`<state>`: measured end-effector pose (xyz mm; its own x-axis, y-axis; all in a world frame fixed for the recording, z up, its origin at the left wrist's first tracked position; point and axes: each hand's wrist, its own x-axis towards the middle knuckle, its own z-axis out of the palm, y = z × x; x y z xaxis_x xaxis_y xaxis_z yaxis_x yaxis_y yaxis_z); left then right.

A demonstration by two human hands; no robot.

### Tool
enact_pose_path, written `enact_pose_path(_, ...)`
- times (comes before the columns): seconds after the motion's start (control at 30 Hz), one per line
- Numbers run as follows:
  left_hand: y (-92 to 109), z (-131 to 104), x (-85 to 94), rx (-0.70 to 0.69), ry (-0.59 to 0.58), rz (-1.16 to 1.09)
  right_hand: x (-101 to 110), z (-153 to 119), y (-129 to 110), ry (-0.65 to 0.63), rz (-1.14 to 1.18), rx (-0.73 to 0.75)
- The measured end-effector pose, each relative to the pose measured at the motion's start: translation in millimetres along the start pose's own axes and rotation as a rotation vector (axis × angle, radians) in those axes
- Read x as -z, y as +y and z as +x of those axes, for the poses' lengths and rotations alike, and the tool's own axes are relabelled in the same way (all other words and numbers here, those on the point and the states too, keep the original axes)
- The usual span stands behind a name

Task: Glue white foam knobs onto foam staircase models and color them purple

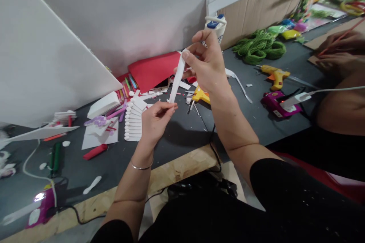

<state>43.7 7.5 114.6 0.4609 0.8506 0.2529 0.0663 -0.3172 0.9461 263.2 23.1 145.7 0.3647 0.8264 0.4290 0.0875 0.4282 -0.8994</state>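
Observation:
Between my hands a white strip (177, 79), perhaps paper or foam, is held up at a steep slant above the table. My left hand (157, 118) pinches its lower end between thumb and fingers. Higher up, my right hand (205, 60) grips the top end with the thumb in front and some fingers raised. To the left of my left hand lies a row of white round-tipped sticks (133, 123). A yellow glue gun (200, 95) rests on the table below my right hand, partly hidden by my forearm.
Red sheets (154, 70) lean at the back near a white bottle (218, 26). Green cord (258, 45), another yellow glue gun (275, 76) and a purple power socket (278, 104) are on the right. A co-worker's hands (342, 51) hold something red there. Purple and red pieces lie left.

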Motion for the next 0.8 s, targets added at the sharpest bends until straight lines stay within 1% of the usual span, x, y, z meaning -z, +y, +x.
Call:
enact_pose_path(0.13, 1, 2, 2.1, -0.018, 0.006, 0.044, -3, -5, -8, -0.029, 0.027, 0.012)
enact_pose_path(0.23, 4, 3, 3.4, -0.029, -0.015, 0.026, -5, -9, -17, -0.044, 0.03, -0.03)
enact_pose_path(0.37, 10, 1, 4.0, 0.012, -0.05, 0.001, -9, -12, -24, -0.048, 0.038, -0.056)
enact_pose_path(0.5, 14, -3, 3.1, 0.043, -0.08, -0.021, -7, -9, -17, -0.028, 0.05, -0.024)
enact_pose_path(0.67, 14, -5, 1.8, 0.078, -0.068, -0.052, -3, -4, -5, -0.022, 0.061, -0.01)
enact_pose_path(0.8, 15, -5, 1.0, 0.076, -0.11, -0.08, 0, -1, 0, -0.009, 0.088, -0.011)
